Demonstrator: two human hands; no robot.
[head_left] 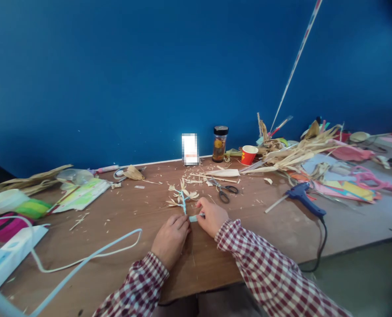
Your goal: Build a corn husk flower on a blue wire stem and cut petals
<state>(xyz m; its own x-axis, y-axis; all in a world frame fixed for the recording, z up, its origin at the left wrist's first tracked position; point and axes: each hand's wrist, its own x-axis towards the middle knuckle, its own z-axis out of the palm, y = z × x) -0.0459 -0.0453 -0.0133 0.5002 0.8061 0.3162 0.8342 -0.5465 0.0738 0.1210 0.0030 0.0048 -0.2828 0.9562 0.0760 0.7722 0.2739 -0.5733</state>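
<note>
My left hand (172,236), fingers closed, grips the lower end of a small branch (183,199) with a light-blue stem and pale husk petals spreading at its top. A short pale-blue strip of tape (193,218) stretches from that stem to my right hand (212,216). The right thumb and fingers pinch the strip's other end, where a small piece is mostly hidden. Just beyond my right hand lie black-handled scissors (228,192), blades pointing away to the left.
Blue hot glue gun (303,197) with its cord lies at right. Dried husks (288,154), a red paper cup (249,155) and a dark-lidded jar (219,144) stand along the wall. At left are a white cable (93,255) and a white box (17,253). Husk scraps litter the table.
</note>
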